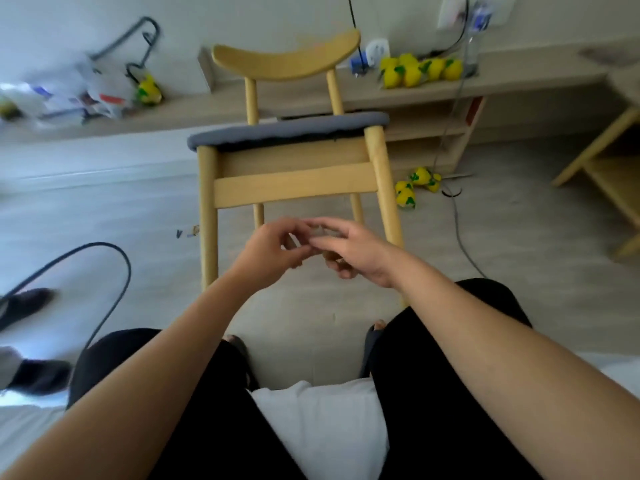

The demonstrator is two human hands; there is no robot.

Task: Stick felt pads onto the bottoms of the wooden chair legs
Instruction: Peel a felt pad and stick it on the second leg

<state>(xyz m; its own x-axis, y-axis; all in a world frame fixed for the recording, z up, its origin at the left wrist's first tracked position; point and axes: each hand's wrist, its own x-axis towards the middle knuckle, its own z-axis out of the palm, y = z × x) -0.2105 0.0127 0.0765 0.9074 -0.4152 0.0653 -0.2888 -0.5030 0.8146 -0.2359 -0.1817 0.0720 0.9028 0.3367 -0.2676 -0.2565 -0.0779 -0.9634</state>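
Both hands meet over the lap: left hand [273, 249] and right hand [349, 249] pinch, fingertips touching, a small greyish piece [320, 233], likely a felt pad, too blurred to confirm. Beyond the fingers stands the wooden chair [291, 161], upright, leg bottoms on the floor. Fumbled peeling could crease the adhesive or drop the pad.

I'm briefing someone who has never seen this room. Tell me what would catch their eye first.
First, the wooden chair with its grey seat cushion, standing upright on the floor at the centre. Just in front of it, the left hand and right hand meet, fingertips pinching something small and blurred. Then the bright yellow toys on the low shelf at upper right.
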